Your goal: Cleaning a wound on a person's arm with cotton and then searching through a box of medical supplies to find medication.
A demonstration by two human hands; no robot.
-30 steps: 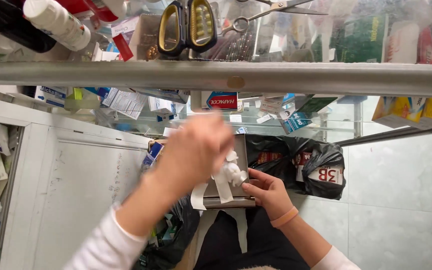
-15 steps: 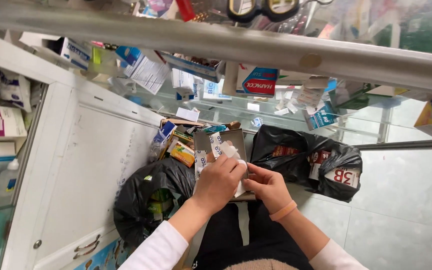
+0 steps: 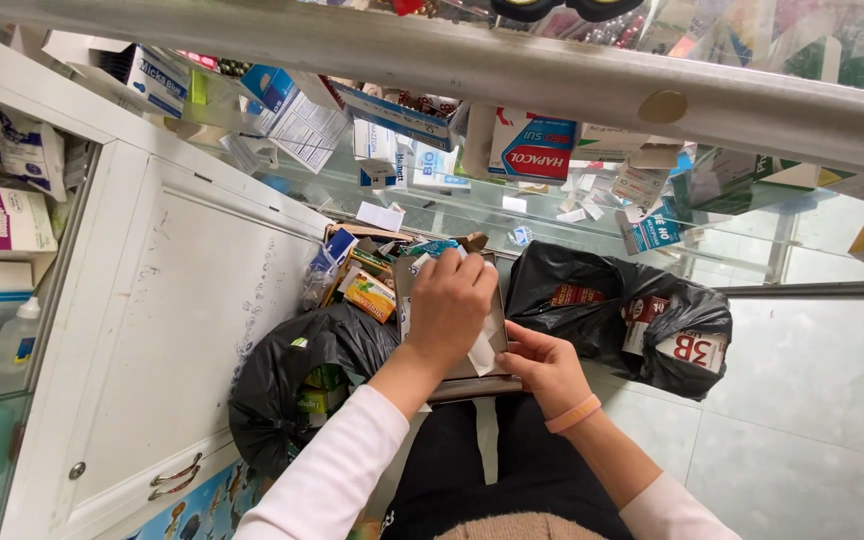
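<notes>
A flat brown board (image 3: 497, 318) rests on my lap, and a white paper strip (image 3: 482, 350) lies across it. My left hand (image 3: 452, 300) is curled over the board's upper part, with its fingers closed on the strip's top end. My right hand (image 3: 542, 365), which wears a pink wristband, grips the board's lower right edge with its thumb beside the strip. Another white strip (image 3: 485, 440) hangs down over my dark trousers.
A black bag (image 3: 297, 375) holding green packs sits at the left, and another black bag (image 3: 617, 310) at the right. Small colourful boxes (image 3: 367, 292) are piled behind the board. A white cabinet door (image 3: 182, 330) stands at the left. Above are a glass shelf of medicine boxes (image 3: 527, 150) and a metal rail (image 3: 452, 60).
My left hand has come down from a raised position onto the board. The view has tilted and now shows more of the cabinet and the left bag. My right hand has stayed at the board.
</notes>
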